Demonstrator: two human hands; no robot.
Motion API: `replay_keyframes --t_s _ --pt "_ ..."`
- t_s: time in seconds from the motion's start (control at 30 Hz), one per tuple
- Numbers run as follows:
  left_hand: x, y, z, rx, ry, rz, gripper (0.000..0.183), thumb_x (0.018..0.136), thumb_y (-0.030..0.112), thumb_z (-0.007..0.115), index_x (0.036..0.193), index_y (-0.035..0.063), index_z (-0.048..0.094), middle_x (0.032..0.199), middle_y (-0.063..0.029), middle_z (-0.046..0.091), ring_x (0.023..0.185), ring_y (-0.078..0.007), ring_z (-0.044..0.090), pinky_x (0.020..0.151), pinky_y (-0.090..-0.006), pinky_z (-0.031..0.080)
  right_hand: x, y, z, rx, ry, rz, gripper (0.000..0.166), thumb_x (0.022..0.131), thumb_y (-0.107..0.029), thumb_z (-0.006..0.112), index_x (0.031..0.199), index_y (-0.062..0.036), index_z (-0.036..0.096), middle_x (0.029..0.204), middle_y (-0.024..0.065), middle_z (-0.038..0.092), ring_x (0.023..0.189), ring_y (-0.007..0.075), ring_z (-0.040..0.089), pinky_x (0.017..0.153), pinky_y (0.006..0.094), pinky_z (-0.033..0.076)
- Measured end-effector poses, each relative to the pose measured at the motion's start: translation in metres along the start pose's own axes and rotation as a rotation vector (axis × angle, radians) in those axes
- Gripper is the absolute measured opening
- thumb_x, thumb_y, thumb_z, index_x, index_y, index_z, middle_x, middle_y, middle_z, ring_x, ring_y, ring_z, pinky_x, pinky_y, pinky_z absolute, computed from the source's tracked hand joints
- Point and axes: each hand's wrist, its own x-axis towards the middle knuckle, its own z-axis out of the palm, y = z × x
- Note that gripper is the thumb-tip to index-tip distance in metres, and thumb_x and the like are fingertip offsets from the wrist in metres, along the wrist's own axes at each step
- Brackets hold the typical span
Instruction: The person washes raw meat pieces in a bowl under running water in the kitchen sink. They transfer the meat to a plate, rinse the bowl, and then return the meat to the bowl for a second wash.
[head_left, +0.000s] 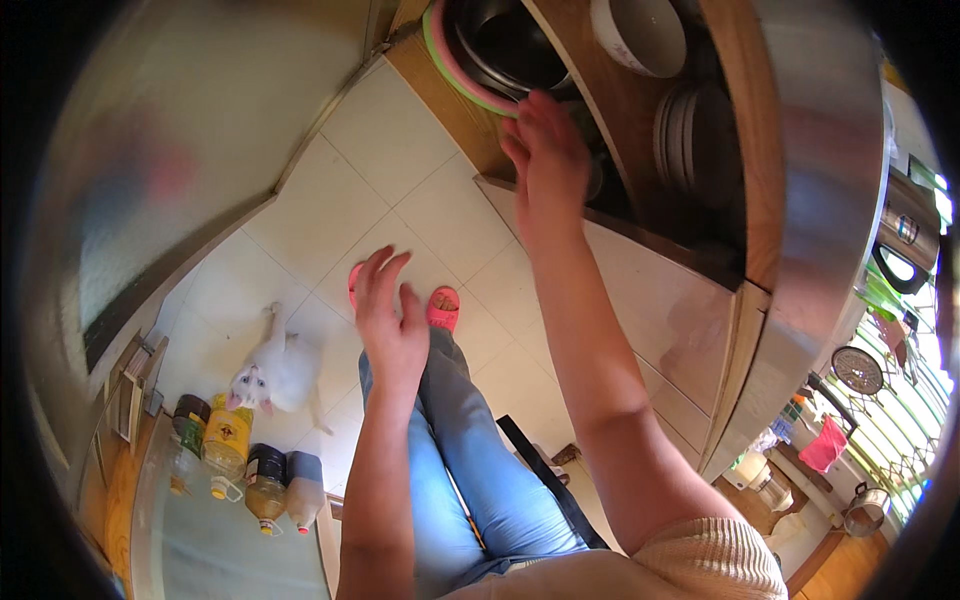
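My right hand (551, 157) reaches into the lower part of an open wooden cabinet, its fingers slightly curled and blurred. The fingertips are close to a black pan or bowl (510, 41) and the pink and green rims of basins (457, 75) around it; whether they touch is unclear. I see nothing in that hand. My left hand (390, 322) hangs in the air over my legs, holding nothing, with thumb and fingers apart. On the shelf above the pan are a white bowl (637, 37) and a stack of plates (686, 146) standing on edge.
A white cat (277, 367) is on the tiled floor (405, 165), left of my pink slippers (443, 306). Several large plastic bottles (227, 442) stand near it. A metal-edged counter (817, 187) borders the cabinet, with a steel kettle (904, 232) on it. A pale glossy panel (202, 112) rises at left.
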Motion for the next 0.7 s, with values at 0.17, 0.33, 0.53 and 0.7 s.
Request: replay_keyframes --t_s 0.17,0.33,0.53,0.7 --pt "0.049 0.046 0.075 -0.388 -0.352 0.233 0.046 0.075 -0.005 0.049 0.12 0.0038 0.056 0.12 -0.0137 0.056 0.108 -0.0303 0.055 0.095 -0.0352 0.042 -0.144 -0.119 -0.029 -0.688 -0.361 -0.515 0.021 0.08 0.005 0.057 0.1 0.0015 0.061 0.108 0.0147 0.058 0.095 0.0215 0.058 0.079 0.0277 0.046" --pt "0.036 0.07 0.14 -0.254 -0.561 0.366 0.054 0.071 -0.003 0.048 0.123 0.0081 0.055 0.119 -0.0128 0.057 0.117 -0.0343 0.048 0.1 -0.0414 0.038 -0.18 -0.189 -0.043 -0.997 -0.404 -0.567 0.021 0.077 0.005 0.059 0.098 0.002 0.062 0.1 0.015 0.063 0.096 0.0279 0.059 0.086 0.0364 0.047" --pt "-0.024 0.025 0.035 -0.262 -0.674 0.252 0.029 0.079 0.003 0.048 0.102 0.0071 0.065 0.105 -0.0092 0.064 0.106 -0.0289 0.056 0.092 -0.0381 0.042 -0.193 -0.21 -0.058 -0.937 -0.396 -0.248 0.022 0.086 -0.009 0.056 0.105 0.0027 0.059 0.1 0.0137 0.064 0.099 0.0258 0.059 0.09 0.0362 0.045" --pt "-0.065 0.026 -0.007 -0.415 -0.917 -0.193 0.029 0.093 0.026 0.05 0.083 0.0066 0.069 0.086 -0.0094 0.066 0.09 -0.027 0.061 0.077 -0.0354 0.048 -0.076 -0.107 -0.137 0.125 -0.036 0.385 0.032 0.098 -0.028 0.043 0.111 -0.0015 0.056 0.092 0.0098 0.064 0.089 0.0213 0.06 0.076 0.0337 0.05"
